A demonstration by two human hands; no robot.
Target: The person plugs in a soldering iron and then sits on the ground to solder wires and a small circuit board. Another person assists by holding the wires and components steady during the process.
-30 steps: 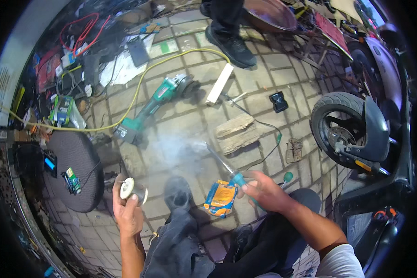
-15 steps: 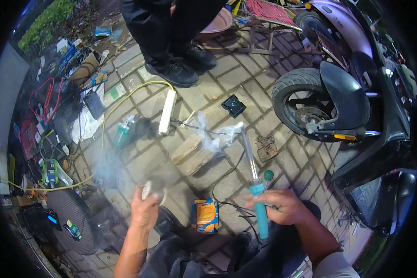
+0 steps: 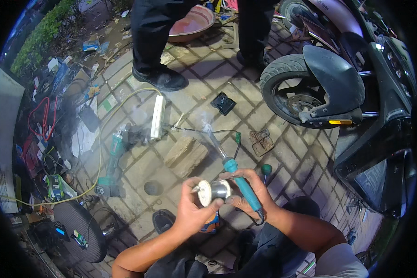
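In front of my body, my left hand (image 3: 193, 211) is wrapped around a spool of grey wire (image 3: 220, 189) with white end flanges. My right hand (image 3: 263, 197) grips the teal handle of a soldering iron (image 3: 246, 187), its thumb and fingertips close against the right end of the spool. The iron's metal shaft tilts up and left, with smoke around its tip over the paving. Beyond it lies a wooden block (image 3: 186, 156). Partly hidden below my hands is an orange and blue box (image 3: 211, 226).
A white power strip (image 3: 157, 118) with a yellow cable, a green power tool (image 3: 113, 160), a black square tray (image 3: 224, 103) and a rusty piece (image 3: 262, 142) lie on the paving. A scooter wheel (image 3: 289, 92) stands right. Another person's shoe (image 3: 161, 78) is ahead. Clutter lies left.
My left hand has come rightward with the spool to meet my right hand. The soldering iron has shifted left and tilts more. The other person's feet are now wide apart. Smoke has thinned.
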